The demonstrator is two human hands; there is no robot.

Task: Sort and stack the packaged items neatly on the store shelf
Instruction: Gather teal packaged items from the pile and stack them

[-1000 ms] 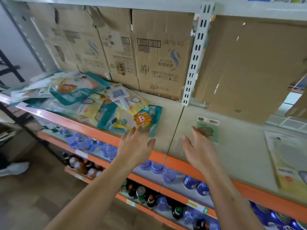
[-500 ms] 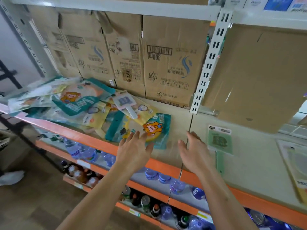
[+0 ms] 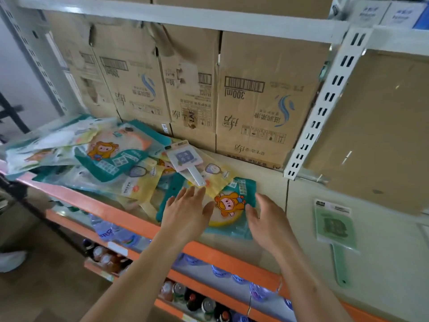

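On the beige shelf board with the orange front lip (image 3: 267,180), all positions below are given relative to the white slotted steel upright (image 3: 325,98). Left of the upright, the teal plastic pouch printed with an orange cartoon figure (image 3: 232,203) lies flat at the near edge of a loose, overlapping heap of teal and yellow flat pouches (image 3: 120,163); the heap is unsorted, with items at differing angles. The left hand (image 3: 185,214) and the right hand (image 3: 267,219) flank this pouch, both spread open with fingers extended and nothing gripped; contact with the pouch cannot be confirmed. This two-sided placement suggests preparation to square or lift the pouch. A white card-backed paddle-shaped item (image 3: 185,159) rests on top of the heap, farther back from the hands. Right of the upright, a green card-backed paddle-shaped item (image 3: 334,228) lies alone, apart from the heap, probably a separated category. Behind the heap, brown corrugated cartons (image 3: 262,98) stand closed against the back; their contents are not visible. Below the shelf board, bottled drinks (image 3: 192,296) occupy the lower shelves.
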